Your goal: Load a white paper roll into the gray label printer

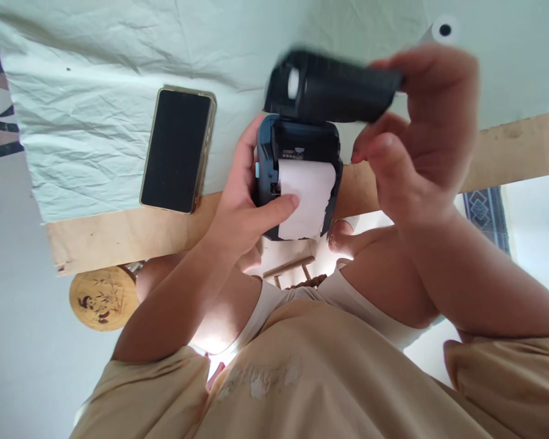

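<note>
Left hand [242, 207] is gripping small printer [297, 177] at table edge [132, 231], thumb pinning paper strip [306, 198]. Right hand [421, 140] fingers are pinching hinged lid [333, 85] — light, rigid plastic prob.; paper's flimsy, so hold body sides.

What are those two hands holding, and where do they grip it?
The left hand grips the small printer by its side, thumb on the paper. The right hand holds its open lid.

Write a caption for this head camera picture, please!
Left hand holds a printer, thumb on its paper; right hand grips the lid.
</note>
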`<action>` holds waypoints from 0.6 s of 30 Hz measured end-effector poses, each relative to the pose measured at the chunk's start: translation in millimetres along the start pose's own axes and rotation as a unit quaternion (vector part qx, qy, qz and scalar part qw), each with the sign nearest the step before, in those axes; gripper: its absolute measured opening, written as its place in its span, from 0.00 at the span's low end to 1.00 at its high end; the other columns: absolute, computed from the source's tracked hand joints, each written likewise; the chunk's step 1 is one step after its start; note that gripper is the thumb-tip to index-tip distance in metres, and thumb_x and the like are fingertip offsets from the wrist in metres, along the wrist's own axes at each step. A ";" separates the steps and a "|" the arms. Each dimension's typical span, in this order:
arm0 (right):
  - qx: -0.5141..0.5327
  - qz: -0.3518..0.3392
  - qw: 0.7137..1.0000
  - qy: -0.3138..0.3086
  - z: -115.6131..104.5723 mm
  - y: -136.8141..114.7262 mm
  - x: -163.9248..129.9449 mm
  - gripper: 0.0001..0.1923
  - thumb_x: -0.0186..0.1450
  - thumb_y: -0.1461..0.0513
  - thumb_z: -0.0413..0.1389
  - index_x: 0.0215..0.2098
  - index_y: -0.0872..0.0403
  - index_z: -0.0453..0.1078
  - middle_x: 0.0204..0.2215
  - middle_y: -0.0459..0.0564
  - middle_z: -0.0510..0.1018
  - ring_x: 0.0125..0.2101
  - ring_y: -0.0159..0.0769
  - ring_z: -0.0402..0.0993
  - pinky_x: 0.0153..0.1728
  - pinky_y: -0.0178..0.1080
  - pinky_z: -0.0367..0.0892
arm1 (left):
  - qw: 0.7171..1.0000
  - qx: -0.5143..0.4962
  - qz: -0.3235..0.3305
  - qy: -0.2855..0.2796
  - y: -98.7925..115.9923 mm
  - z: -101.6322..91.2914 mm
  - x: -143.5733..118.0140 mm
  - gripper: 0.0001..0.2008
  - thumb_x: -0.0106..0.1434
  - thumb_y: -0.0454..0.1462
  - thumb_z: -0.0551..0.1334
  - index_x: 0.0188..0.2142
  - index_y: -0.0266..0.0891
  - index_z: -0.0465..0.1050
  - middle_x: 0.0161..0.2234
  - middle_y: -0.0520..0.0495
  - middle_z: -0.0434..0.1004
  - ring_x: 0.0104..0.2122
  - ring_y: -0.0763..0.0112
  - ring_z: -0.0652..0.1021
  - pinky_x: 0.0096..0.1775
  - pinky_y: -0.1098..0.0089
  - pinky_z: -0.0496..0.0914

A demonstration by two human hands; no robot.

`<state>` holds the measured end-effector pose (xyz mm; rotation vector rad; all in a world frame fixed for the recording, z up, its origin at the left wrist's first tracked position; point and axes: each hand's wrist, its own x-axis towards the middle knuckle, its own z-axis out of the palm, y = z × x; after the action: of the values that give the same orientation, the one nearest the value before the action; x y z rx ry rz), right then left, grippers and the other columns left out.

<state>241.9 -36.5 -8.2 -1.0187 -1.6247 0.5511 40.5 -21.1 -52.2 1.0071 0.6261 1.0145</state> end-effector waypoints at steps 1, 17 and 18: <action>-0.022 -0.003 1.000 -0.010 -1.0 0.0 -1.0 0.17 0.67 0.56 0.58 0.55 0.45 0.69 0.53 0.48 0.70 0.54 0.33 0.69 0.31 0.29 0.70 | 1.000 0.000 -0.003 0.007 0.0 0.3 -0.4 0.38 0.52 0.38 0.73 0.61 0.50 0.62 0.57 0.47 0.74 0.53 0.59 0.78 0.52 0.60 0.76; 0.006 0.122 0.971 -0.203 -0.4 5.4 -10.1 0.35 0.67 0.46 0.55 0.65 0.45 0.48 0.58 0.52 0.66 0.28 0.21 0.65 0.21 0.30 0.61 | 1.000 0.016 -0.017 0.006 14.2 7.1 -7.4 0.44 0.53 0.48 0.75 0.65 0.49 0.58 0.58 0.49 0.73 0.61 0.48 0.70 0.60 0.53 0.71; 0.007 0.130 0.968 -0.215 -0.2 6.3 -9.9 0.37 0.66 0.44 0.55 0.66 0.46 0.47 0.54 0.51 0.69 0.27 0.21 0.65 0.21 0.29 0.60 | 0.999 0.023 -0.019 0.013 15.2 7.5 -7.8 0.42 0.53 0.48 0.75 0.63 0.49 0.61 0.56 0.49 0.74 0.60 0.48 0.70 0.59 0.53 0.71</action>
<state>244.6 -41.5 -18.5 -1.1656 -1.8677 1.0144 37.4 -28.6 -35.3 1.0198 0.6902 0.9859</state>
